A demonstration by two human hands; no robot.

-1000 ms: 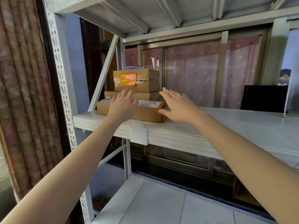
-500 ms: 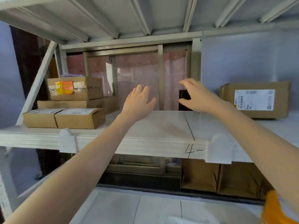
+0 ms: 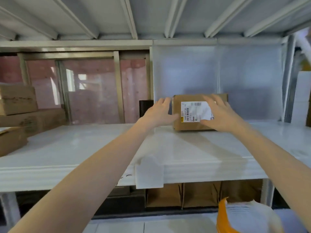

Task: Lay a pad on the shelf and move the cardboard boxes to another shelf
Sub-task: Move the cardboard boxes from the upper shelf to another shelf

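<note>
A brown cardboard box (image 3: 186,121) with a white shipping label stands at the back of the white padded shelf (image 3: 101,148). My left hand (image 3: 159,113) reaches the box's left side with fingers spread, its thumb at the box's front left edge. My right hand (image 3: 220,113) is spread open in front of the box's label, fingers straight, covering the box's right part. Neither hand grips the box. A stack of other cardboard boxes (image 3: 18,115) sits at the shelf's far left.
A white clip-like bracket (image 3: 149,174) sticks out on the shelf's front edge. Open cardboard boxes (image 3: 198,194) stand under the shelf. An orange and white bag (image 3: 242,217) lies low at the right. White boxes (image 3: 301,96) stand at the far right.
My view and both hands have swung right, away from the box stack at the left. Both hands now reach the labelled box at the back of the shelf.
</note>
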